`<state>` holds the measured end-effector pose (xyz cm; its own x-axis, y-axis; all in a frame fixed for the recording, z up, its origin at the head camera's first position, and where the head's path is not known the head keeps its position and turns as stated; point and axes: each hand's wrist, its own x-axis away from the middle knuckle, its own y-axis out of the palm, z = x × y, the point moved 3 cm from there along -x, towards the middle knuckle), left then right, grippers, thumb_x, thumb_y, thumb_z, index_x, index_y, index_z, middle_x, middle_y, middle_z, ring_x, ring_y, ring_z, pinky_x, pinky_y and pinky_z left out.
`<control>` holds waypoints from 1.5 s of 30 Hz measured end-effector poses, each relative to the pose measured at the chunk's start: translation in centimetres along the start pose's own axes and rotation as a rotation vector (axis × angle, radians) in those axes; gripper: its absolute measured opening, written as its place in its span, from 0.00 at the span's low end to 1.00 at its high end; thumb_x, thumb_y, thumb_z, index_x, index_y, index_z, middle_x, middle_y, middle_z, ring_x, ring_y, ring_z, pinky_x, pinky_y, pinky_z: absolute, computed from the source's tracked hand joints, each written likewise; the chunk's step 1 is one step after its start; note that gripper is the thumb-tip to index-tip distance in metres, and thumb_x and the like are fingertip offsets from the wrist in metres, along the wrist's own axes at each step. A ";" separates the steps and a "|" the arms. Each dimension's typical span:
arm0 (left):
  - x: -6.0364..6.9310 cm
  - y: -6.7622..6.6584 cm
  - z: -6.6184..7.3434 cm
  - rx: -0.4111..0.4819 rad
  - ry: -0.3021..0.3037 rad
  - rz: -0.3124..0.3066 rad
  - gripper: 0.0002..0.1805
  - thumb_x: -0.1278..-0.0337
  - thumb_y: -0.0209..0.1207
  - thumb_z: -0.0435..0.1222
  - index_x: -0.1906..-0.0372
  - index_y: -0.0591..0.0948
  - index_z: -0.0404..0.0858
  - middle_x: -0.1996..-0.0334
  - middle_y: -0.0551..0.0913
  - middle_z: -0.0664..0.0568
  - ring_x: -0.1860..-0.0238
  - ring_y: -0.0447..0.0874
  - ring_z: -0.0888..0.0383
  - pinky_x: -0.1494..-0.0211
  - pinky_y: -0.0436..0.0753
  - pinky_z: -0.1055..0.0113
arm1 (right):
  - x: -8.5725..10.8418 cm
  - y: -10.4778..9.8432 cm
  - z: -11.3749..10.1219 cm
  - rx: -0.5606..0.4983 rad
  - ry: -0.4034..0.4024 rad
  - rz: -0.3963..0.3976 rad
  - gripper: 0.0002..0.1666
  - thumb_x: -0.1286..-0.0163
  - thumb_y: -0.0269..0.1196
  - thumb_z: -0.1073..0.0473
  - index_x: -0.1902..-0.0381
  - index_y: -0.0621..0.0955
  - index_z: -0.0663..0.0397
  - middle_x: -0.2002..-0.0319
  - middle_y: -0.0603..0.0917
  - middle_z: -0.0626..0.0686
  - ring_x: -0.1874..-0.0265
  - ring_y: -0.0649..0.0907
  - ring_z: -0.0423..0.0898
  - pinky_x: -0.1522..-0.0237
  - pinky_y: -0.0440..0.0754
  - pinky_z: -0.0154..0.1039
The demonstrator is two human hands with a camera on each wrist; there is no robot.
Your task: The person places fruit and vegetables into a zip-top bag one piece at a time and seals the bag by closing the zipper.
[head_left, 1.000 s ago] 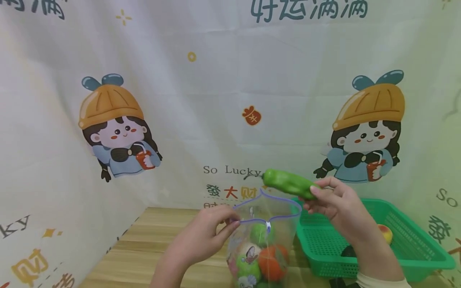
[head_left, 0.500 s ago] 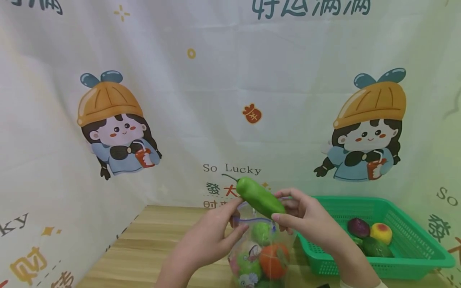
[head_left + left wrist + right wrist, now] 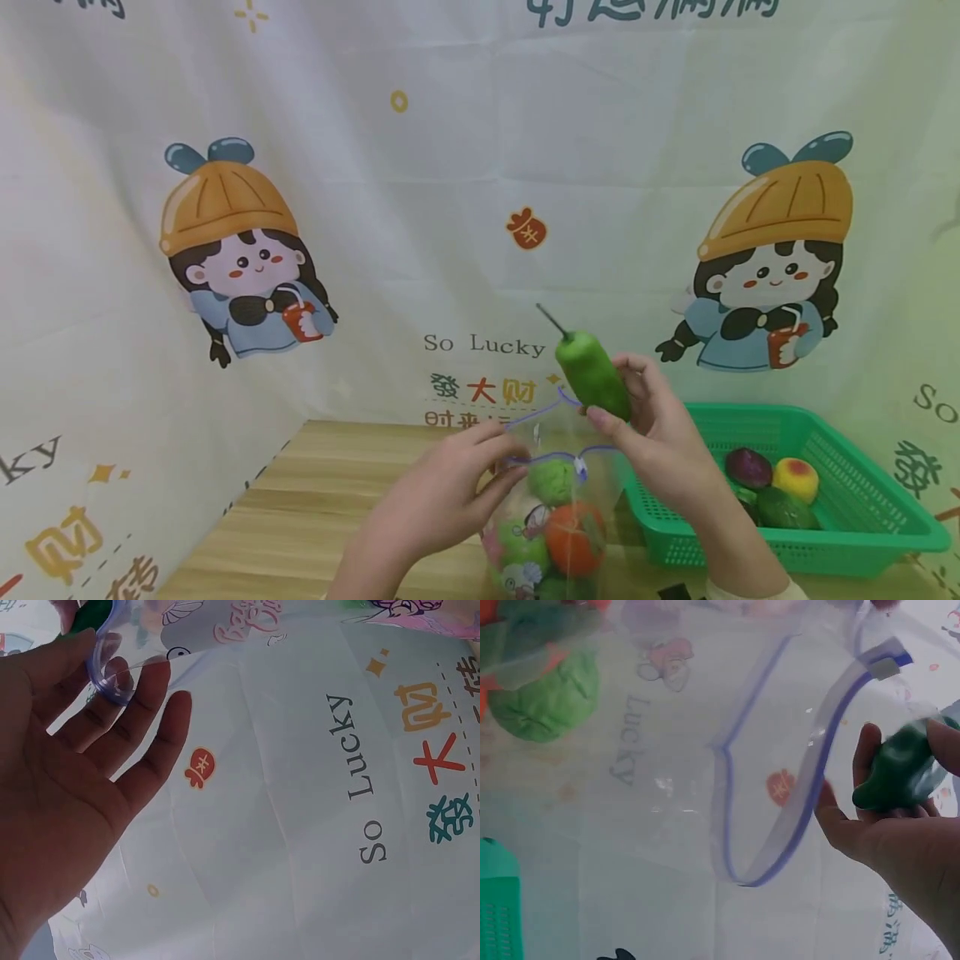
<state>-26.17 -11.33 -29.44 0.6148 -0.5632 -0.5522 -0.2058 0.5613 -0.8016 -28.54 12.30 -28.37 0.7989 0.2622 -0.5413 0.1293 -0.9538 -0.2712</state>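
Note:
A green pepper point(image 3: 592, 375) with a thin dark stem is held in my right hand point(image 3: 660, 442), its thumb and fingers round the lower end. It tilts stem-up above the right side of a clear zip bag point(image 3: 540, 525). My left hand point(image 3: 450, 492) pinches the left side of the bag's purple-edged rim point(image 3: 97, 667). Through the bag show a leafy green ball point(image 3: 552, 481), an orange-red round fruit point(image 3: 575, 539) and other green pieces. In the right wrist view the pepper's tip point(image 3: 870, 796) lies beside the spread bag mouth, outside it.
A green plastic basket point(image 3: 862, 558) stands right of the bag. It holds a purple vegetable point(image 3: 748, 467), a yellow-red peach point(image 3: 796, 481) and a dark green piece point(image 3: 786, 509). The wooden table point(image 3: 300, 500) extends left; a printed cloth point(image 3: 390, 217) hangs behind.
The pepper swung left to the left hand, then back right, and now stands more upright. The bag's mouth was narrowed half a second ago and is spread again. The left hand keeps its grip.

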 end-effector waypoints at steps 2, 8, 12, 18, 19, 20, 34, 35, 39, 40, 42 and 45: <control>0.1 0.1 0.0 -0.004 0.013 0.009 0.05 0.27 0.66 0.36 0.52 0.87 0.45 0.59 0.84 0.61 0.59 0.83 0.68 0.53 0.87 0.71 | -0.3 0.3 0.4 -0.078 -0.026 -0.003 0.40 0.18 0.60 0.65 0.19 0.53 0.45 0.27 0.72 0.61 0.46 0.89 0.38 0.48 0.88 0.33; 0.2 0.2 0.1 -0.005 0.050 0.025 0.05 0.27 0.66 0.36 0.52 0.88 0.45 0.59 0.85 0.61 0.59 0.83 0.68 0.53 0.87 0.73 | -1.0 1.9 1.7 -0.146 -0.067 -0.065 0.58 0.21 0.61 0.69 0.14 0.38 0.29 0.29 0.67 0.68 0.53 0.93 0.43 0.52 0.90 0.37; 0.2 0.2 0.2 -0.012 0.086 0.033 0.05 0.27 0.66 0.35 0.52 0.88 0.45 0.60 0.85 0.61 0.61 0.81 0.68 0.55 0.84 0.76 | -1.0 2.8 2.1 -0.049 -0.018 -0.139 0.53 0.23 0.65 0.65 0.15 0.48 0.30 0.29 0.68 0.72 0.57 0.92 0.50 0.58 0.92 0.40; 0.1 0.2 0.3 -0.021 0.120 0.044 0.05 0.28 0.66 0.36 0.53 0.88 0.45 0.60 0.84 0.62 0.63 0.78 0.69 0.57 0.82 0.78 | -0.7 3.5 2.1 0.125 -0.027 -0.292 0.30 0.19 0.63 0.58 0.27 0.62 0.47 0.36 0.80 0.69 0.51 0.89 0.52 0.58 0.90 0.38; 0.1 0.2 0.2 -0.022 0.120 0.044 0.05 0.28 0.66 0.36 0.53 0.88 0.46 0.61 0.84 0.62 0.63 0.78 0.69 0.58 0.82 0.78 | -0.6 3.5 2.1 0.127 -0.026 -0.314 0.27 0.18 0.62 0.57 0.30 0.63 0.49 0.37 0.81 0.67 0.51 0.88 0.51 0.57 0.90 0.37; 0.1 0.3 0.2 -0.018 0.119 0.043 0.04 0.28 0.67 0.36 0.53 0.88 0.46 0.61 0.84 0.62 0.64 0.78 0.70 0.58 0.82 0.78 | -0.6 3.6 2.0 0.124 -0.025 -0.334 0.24 0.17 0.61 0.57 0.32 0.64 0.51 0.39 0.83 0.65 0.52 0.87 0.49 0.56 0.89 0.37; 0.0 0.5 0.2 0.051 0.097 0.003 0.02 0.28 0.67 0.35 0.56 0.87 0.45 0.65 0.85 0.61 0.65 0.78 0.73 0.60 0.81 0.79 | -0.8 3.4 2.9 0.207 0.179 -0.390 0.14 0.18 0.61 0.49 0.46 0.75 0.50 0.39 0.81 0.58 0.52 0.89 0.47 0.54 0.85 0.42; -0.1 0.6 0.1 0.063 0.093 -0.007 0.02 0.28 0.66 0.34 0.57 0.87 0.44 0.65 0.86 0.61 0.65 0.79 0.72 0.60 0.82 0.79 | -0.8 3.4 2.9 0.231 0.187 -0.401 0.14 0.17 0.60 0.47 0.46 0.76 0.49 0.38 0.82 0.58 0.57 0.89 0.47 0.56 0.84 0.43; -0.3 0.8 0.1 0.101 0.068 -0.022 0.02 0.27 0.65 0.34 0.57 0.87 0.42 0.65 0.89 0.57 0.64 0.81 0.71 0.59 0.84 0.79 | -0.5 2.8 2.6 0.329 0.215 -0.433 0.20 0.18 0.58 0.39 0.43 0.78 0.46 0.39 0.82 0.56 0.65 0.85 0.44 0.61 0.83 0.43; -0.3 0.8 0.1 0.108 0.062 -0.016 0.02 0.27 0.65 0.33 0.57 0.87 0.41 0.64 0.89 0.56 0.64 0.82 0.71 0.58 0.84 0.78 | -0.3 2.6 2.4 0.347 0.213 -0.442 0.21 0.18 0.59 0.39 0.42 0.78 0.47 0.38 0.82 0.57 0.64 0.85 0.44 0.60 0.83 0.43; -0.4 0.8 0.1 0.112 0.051 0.007 0.02 0.27 0.65 0.33 0.57 0.87 0.41 0.64 0.90 0.55 0.64 0.83 0.70 0.58 0.85 0.78 | 0.1 2.1 2.0 0.395 0.200 -0.462 0.27 0.23 0.65 0.39 0.38 0.77 0.48 0.37 0.81 0.56 0.61 0.86 0.44 0.58 0.85 0.43; -0.5 0.7 0.1 0.106 0.051 0.059 0.02 0.27 0.65 0.33 0.58 0.87 0.39 0.63 0.90 0.53 0.63 0.85 0.67 0.58 0.86 0.76 | 0.6 1.7 1.2 0.487 0.121 -0.484 0.39 0.33 0.73 0.34 0.33 0.76 0.47 0.37 0.81 0.51 0.53 0.83 0.41 0.54 0.86 0.40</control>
<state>-26.56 -10.59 -29.71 0.5642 -0.5557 -0.6106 -0.1575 0.6535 -0.7403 -28.53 11.08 -30.15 0.7817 0.5956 -0.1847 0.2315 -0.5522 -0.8010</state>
